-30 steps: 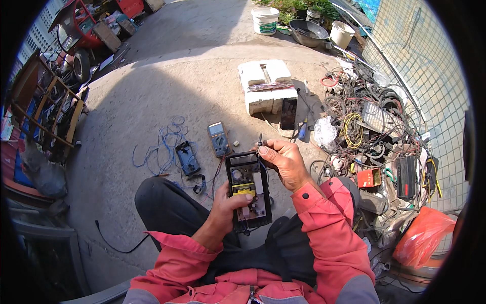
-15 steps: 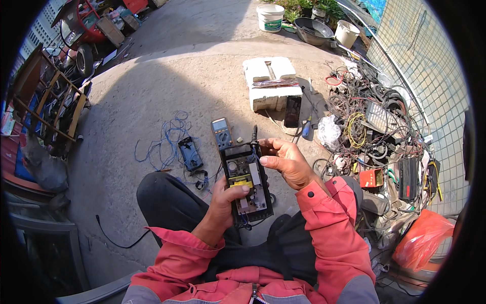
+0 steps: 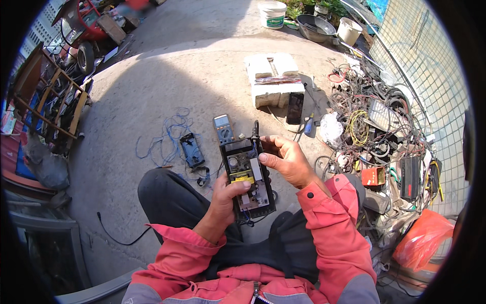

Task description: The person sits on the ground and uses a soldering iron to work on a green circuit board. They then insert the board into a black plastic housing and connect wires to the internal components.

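An opened black power adapter point(image 3: 250, 207) is held over my lap, its circuit board facing up. The board carries a yellow-wrapped transformer and a pale metal heat sink, and a black cable sticks out of the far end. My left hand point(image 3: 223, 200) grips the near left side of the case, thumb pressed across the board near the transformer. My right hand point(image 3: 289, 162) pinches the far right edge, with the thumb on top and the other fingers partly hidden. Just beyond the adapter lies a grey multimeter point(image 3: 223, 128). An empty dark case shell point(image 3: 191, 150) rests to its left.
Blue wire point(image 3: 174, 130) lies tangled at left. Ahead stands a white block point(image 3: 273, 76) with a phone point(image 3: 294, 108) leaning on it, beside a blue-handled screwdriver point(image 3: 309, 124). A heap of cables point(image 3: 392, 121) and a red plastic bag point(image 3: 422, 240) occupy the right.
The right thumb has come slightly closer to the case edge, and the adapter has tilted a little. Both hands keep their places on it. The whole view has shifted slightly.
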